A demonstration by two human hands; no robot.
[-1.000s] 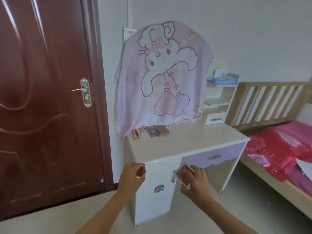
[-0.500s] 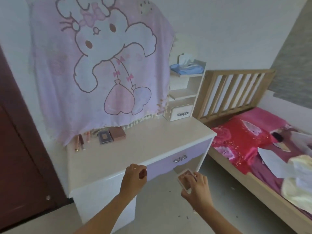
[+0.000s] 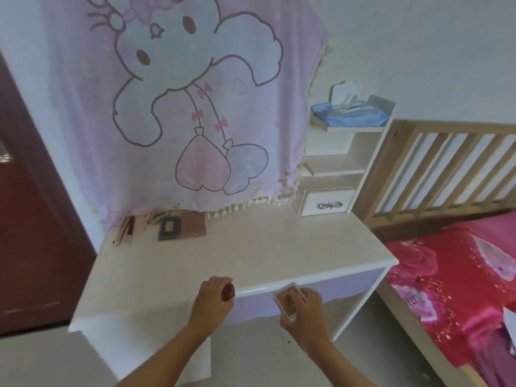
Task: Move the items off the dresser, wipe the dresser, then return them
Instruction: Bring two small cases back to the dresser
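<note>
The white dresser (image 3: 251, 255) stands before me with a cream top. My left hand (image 3: 212, 304) hovers over its front edge and grips a small dark red item (image 3: 227, 291). My right hand (image 3: 303, 311), just in front of the purple drawer, holds a small pink rectangular compact (image 3: 287, 300). At the back left of the top lie slim cosmetic sticks (image 3: 125, 229), a dark palette (image 3: 169, 228) and a brown case (image 3: 193, 225).
A pink cartoon blanket (image 3: 181, 107) covers the mirror behind the dresser. A white shelf unit (image 3: 346, 166) with a blue tissue pack (image 3: 349, 114) and a small drawer stands at the back right. A bed (image 3: 458, 275) with red bedding lies to the right, a dark red door (image 3: 33, 219) to the left.
I have stepped closer to the dresser and the view has tilted down. Both hands, still holding their items, have come up to the dresser's front edge.
</note>
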